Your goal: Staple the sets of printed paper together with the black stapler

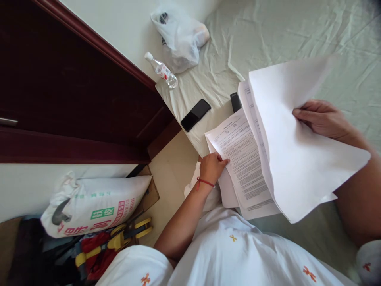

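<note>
A stack of papers is spread on a bed covered with a pale green sheet. A blank sheet is lifted from the stack and gripped at its right edge by the right hand, fingers closed on it. The printed page beneath is pinned at its left edge by the left hand, its fingertips pressed flat on the paper; a red string is worn at that wrist. A black phone is seen lying just left of the papers, and a small dark object touches their top edge. Farther up the bed, a water bottle lies beside a white plastic bag.
</note>
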Demonstrator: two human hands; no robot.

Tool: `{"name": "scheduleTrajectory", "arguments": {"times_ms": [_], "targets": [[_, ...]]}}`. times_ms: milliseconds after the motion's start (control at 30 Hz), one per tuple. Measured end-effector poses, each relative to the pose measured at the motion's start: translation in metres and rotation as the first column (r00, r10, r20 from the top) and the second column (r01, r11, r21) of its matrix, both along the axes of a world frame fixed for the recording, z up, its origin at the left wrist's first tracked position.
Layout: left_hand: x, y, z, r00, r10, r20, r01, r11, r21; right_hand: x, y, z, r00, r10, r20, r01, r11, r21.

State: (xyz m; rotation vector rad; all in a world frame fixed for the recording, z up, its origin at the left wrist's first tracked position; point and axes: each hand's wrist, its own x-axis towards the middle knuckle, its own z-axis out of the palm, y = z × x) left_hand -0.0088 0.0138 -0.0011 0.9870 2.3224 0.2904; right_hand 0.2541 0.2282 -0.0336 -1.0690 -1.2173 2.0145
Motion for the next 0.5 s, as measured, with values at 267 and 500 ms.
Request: {"name": "scheduleTrajectory", "arguments": {"times_ms": [267, 500], "targets": [[-0.005, -0.005, -0.011, 0.996, 0.045, 0.071, -0.071, 0.905, 0.420, -0.003, -0.002, 0.004, 1.000, -0.026, -0.014, 0.026, 1.000, 0.016], [0.005, -0.016, -0.015, 0.732, 0.038, 0.681, -0.495, 0.716, 0.492, -0.006, 0.001, 0.002, 0.999, 0.023, 0.043, -0.028, 0.994, 0.102]]}}
